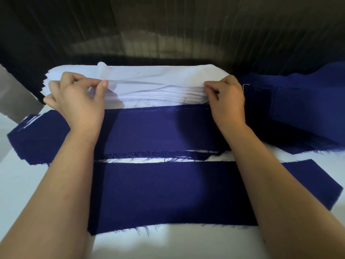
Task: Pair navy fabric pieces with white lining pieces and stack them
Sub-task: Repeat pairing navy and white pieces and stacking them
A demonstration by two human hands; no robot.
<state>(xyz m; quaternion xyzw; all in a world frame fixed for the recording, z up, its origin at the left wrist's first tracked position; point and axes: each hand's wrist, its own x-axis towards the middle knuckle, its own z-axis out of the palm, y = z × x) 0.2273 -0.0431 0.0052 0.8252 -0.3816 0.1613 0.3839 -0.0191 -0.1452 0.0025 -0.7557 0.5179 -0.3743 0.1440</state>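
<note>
Left hand [78, 98] and right hand [226, 98] each pinch the near edge of the thin white lining sheet [149, 76] atop the stacked white lining pieces [160, 94], apparently a single ply. A long navy fabric strip [158, 129] lies just in front, and a navy pile [298, 109] sits to the right.

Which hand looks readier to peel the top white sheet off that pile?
Left, probably. The left hand pinches the top white sheet with that end raised off the white pile. The right hand pinches the other end, which lies low against the pile.
</note>
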